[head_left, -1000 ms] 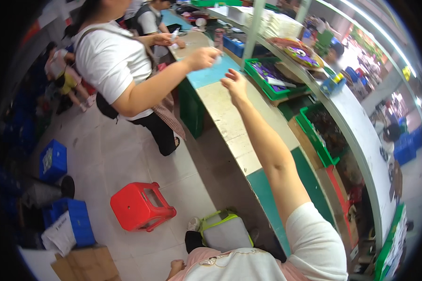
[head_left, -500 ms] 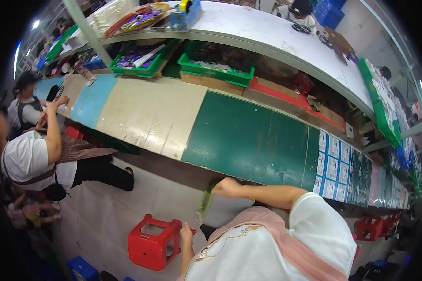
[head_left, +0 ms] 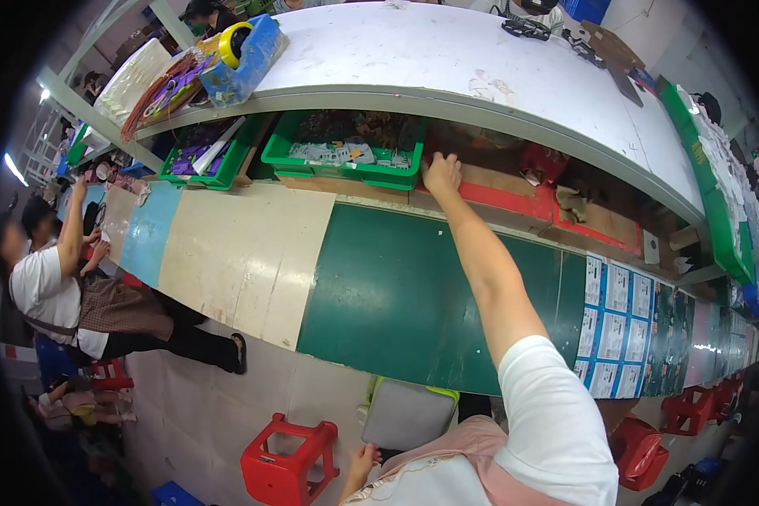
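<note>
Green bin (head_left: 386, 174): tucked beneath the white shelf (head_left: 413, 51) at the back of the bench, open side up on a brown ledge (head_left: 346, 188); presumably stationed there to keep small pieces within arm's reach and off the work surface.
Bin's look: bright green, rectangular, plastic by appearance, with a broad rim; loaded with flat pale pieces (head_left: 339, 153) toward the front and darker bits behind, too shadowed to identify.
Right hand (head_left: 444, 174): stretched across the green bench top (head_left: 379, 287), just beside the bin's right end; fingers bent and close together. Impossible to tell whether touching the rim or holding anything.
Left hand (head_left: 363, 462): low beside the body, well apart from the bin; fingers partly curled, apparently at rest. Impossible to tell whether holding anything.
Purple-filled tray (head_left: 228, 173): just left of the bin, also green, likely lined up there for similar access.
Red-edged carton (head_left: 497, 197): beneath the shelf, at the right hand's other side.
Grey seat (head_left: 409, 413): near the bench edge, probably set for working there.
Red stool (head_left: 270, 476): on the floor, left of the left hand.
</note>
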Motion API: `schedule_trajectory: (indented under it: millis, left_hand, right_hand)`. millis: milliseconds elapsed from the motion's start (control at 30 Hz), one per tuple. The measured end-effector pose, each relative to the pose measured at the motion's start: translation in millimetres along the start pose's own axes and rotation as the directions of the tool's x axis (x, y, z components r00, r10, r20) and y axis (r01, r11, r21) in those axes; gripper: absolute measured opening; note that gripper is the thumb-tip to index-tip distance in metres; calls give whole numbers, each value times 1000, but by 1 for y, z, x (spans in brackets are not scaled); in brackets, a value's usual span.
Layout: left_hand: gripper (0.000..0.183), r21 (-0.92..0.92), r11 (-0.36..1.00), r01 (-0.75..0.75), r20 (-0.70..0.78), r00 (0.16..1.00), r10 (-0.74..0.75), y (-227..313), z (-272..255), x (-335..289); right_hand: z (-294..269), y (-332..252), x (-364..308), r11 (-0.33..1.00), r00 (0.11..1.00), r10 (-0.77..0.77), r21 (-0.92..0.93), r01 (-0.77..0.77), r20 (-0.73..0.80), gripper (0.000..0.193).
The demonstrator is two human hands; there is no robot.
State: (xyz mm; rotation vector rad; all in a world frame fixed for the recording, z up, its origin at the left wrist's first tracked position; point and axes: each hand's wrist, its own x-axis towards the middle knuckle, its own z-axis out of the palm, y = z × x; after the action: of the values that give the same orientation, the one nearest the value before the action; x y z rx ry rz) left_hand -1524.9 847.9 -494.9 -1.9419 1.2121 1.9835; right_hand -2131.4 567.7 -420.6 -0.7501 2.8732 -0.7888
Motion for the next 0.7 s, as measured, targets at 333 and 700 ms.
schedule_trajectory:
  millis: [333,700]
  left_hand:
    - [25,-125,988,91,-72,992,-100,15,-23,26]
    - [24,-123,972,200,-36,978,-206,-28,-28,16]
  right_hand:
    - [-11,0,10,998,997,17,-55,-13,72,43]
    - [-17,5,6,998,998,35,-62,-32,44,42]
